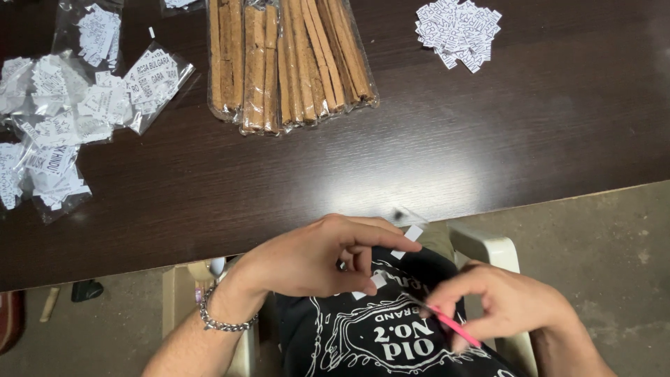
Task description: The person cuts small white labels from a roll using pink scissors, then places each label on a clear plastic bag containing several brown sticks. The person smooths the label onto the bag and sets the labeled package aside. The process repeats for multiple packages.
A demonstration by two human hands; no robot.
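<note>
My left hand [314, 255] is over my lap, just below the table edge, pinching a small clear plastic sleeve [403, 222] with a small white paper label [413, 233] at its end. My right hand [506, 304] is a little lower and to the right, its fingers closed on a thin pink stick [453, 324] whose tip points toward the left hand. A metal chain bracelet [220, 321] circles my left wrist. Both hands are above my black printed shirt [370, 335].
A dark wooden table [453, 146] carries clear bags of brown sticks [289, 59] at the top centre, several small bags of white paper labels [70, 112] at the left, and a loose pile of labels [457, 31] at the top right. A pale plastic chair arm [488, 248] is beside me.
</note>
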